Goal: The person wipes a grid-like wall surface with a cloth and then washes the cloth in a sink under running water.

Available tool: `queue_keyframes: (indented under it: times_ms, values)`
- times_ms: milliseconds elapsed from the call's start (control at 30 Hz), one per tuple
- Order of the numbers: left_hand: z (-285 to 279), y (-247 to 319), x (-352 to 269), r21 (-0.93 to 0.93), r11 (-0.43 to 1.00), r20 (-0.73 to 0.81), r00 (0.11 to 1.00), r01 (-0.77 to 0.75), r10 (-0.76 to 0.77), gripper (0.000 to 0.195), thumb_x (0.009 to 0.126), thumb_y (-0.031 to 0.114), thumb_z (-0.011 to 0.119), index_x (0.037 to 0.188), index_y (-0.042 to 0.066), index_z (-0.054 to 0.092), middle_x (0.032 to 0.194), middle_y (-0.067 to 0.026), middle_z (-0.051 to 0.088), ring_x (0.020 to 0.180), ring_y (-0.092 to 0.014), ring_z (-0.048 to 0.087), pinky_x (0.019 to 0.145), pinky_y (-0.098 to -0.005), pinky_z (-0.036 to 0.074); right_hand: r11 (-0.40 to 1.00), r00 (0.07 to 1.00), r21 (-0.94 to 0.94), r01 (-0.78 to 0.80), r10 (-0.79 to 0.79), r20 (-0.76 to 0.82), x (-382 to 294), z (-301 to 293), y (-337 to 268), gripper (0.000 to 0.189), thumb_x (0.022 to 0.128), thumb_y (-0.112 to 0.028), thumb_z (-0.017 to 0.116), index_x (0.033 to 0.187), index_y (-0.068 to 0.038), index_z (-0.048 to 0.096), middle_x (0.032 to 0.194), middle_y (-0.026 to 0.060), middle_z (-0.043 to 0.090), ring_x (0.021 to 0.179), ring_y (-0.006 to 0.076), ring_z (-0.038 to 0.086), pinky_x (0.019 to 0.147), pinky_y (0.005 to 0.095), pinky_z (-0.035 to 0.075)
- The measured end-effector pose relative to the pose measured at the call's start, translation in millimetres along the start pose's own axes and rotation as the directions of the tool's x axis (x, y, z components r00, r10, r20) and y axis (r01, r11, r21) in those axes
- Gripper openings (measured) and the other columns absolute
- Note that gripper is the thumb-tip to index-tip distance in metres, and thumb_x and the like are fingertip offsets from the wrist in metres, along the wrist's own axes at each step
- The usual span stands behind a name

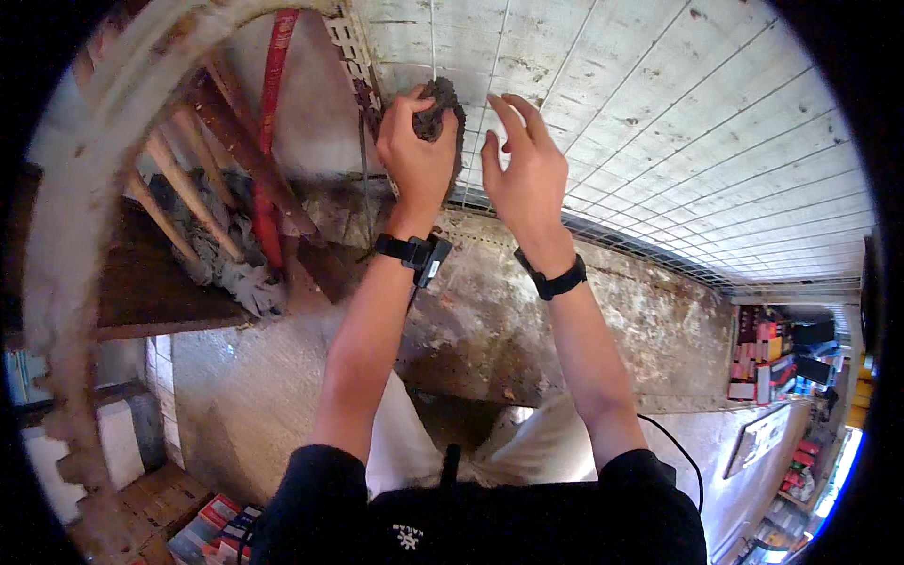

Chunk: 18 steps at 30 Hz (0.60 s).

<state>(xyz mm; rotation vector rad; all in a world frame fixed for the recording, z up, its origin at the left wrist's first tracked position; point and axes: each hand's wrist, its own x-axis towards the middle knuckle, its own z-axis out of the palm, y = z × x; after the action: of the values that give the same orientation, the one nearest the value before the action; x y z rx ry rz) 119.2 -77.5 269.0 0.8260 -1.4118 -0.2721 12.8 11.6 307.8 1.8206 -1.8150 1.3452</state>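
My left hand grips a dark, rough-textured clump, perhaps a rag or sponge; its exact kind cannot be told. The clump is up against a wire grid and the stained whitish panel behind it. Beside it on the right, my right hand is raised in front of the grid. Its fingers are curved and apart, and nothing shows between them. Both wrists wear black straps, the left one with a small device.
A stained ledge runs below the grid. At left stand wooden handles, a red bar and a grey mop-like bundle. A pale curved frame crosses the left side. Colourful boxes are stacked at right.
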Motion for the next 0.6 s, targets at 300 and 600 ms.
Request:
queue_keyframes:
  times_ms: [300,600]
  values:
    - [13.0,-34.1,-45.9,0.043,0.998,-0.158,0.986,-0.048,0.054,0.026,0.079,0.008,0.082,0.096,0.002,0.064,0.104,-0.0177,0.073,0.094,-0.034,0.070,0.085,-0.0416,0.053,0.999,0.993,0.040,-0.005,0.010,-0.114,-17.4,39.4,9.2,0.043,0.079,-0.003,0.067,0.121,-0.010,0.068,0.120,0.0137,0.065,0.086,0.0359,0.070,0.070,0.0446,0.059]
    - [5.4,-26.1,-27.3,-0.108,0.994,-0.029,1.000,-0.005,0.002,0.025,0.087,0.011,0.079,0.094,-0.002,0.059,0.089,-0.0117,0.064,0.088,-0.020,0.058,0.086,-0.0351,0.048,0.997,0.983,0.077,0.015,-0.001,-0.183,-22.2,42.2,16.8,0.038,0.081,-0.004,0.066,0.118,-0.010,0.071,0.118,0.0141,0.068,0.091,0.0353,0.071,0.073,0.0448,0.059]
